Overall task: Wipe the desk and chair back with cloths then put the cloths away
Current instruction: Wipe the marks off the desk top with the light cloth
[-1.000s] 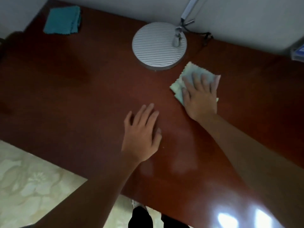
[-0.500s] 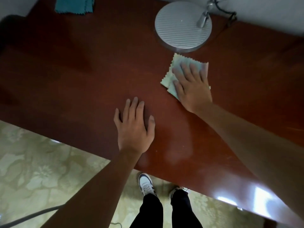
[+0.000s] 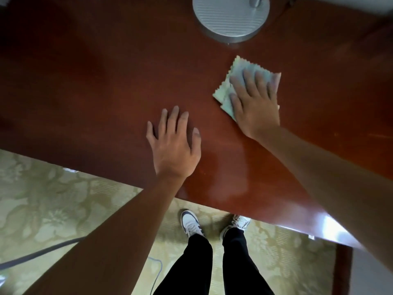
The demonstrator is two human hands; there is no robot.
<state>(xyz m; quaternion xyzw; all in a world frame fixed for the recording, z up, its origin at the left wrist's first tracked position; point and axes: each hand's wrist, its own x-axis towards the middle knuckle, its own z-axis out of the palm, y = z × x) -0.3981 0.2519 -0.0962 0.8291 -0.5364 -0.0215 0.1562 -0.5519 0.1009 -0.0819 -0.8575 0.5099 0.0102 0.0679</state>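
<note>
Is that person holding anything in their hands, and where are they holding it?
Nothing is gripped. The right hand presses flat on the middle of the pale green cloth; the left hand rests bare on the desk.

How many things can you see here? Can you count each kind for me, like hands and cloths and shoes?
Hands: 2, the left hand and the right hand
Cloths: 1, the cloth under the right hand
Lamp bases: 1, the lamp base
Desks: 1, the desk
Shoes: 2, one shoe and the other shoe
Total: 7
</note>
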